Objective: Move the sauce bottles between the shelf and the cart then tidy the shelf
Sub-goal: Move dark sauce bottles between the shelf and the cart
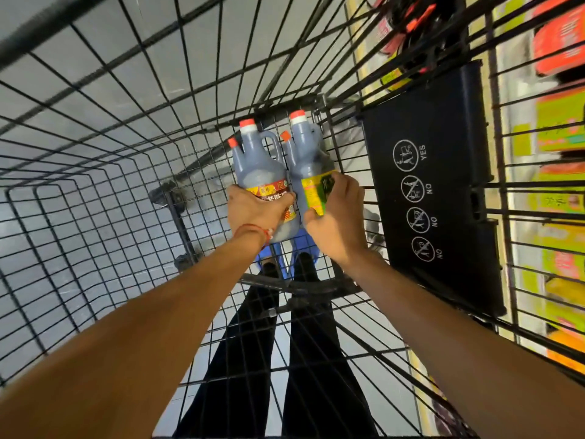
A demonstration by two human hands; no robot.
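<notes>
Both arms reach down inside the wire cart (95, 191); open basket room to the left. Left hand (256, 210) clasps the red-labelled bottle (259, 172); right hand (337, 217) clasps the yellow-labelled bottle (308, 163) touching beside it. Black seat flap (443, 185) right; shelf (557, 137) beyond.

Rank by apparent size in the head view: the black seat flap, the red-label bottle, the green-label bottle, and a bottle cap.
1. Black seat flap, largest.
2. Red-label bottle and green-label bottle: alike, unranked; both partly covered by the hands.
3. Bottle cap, smallest.
</notes>
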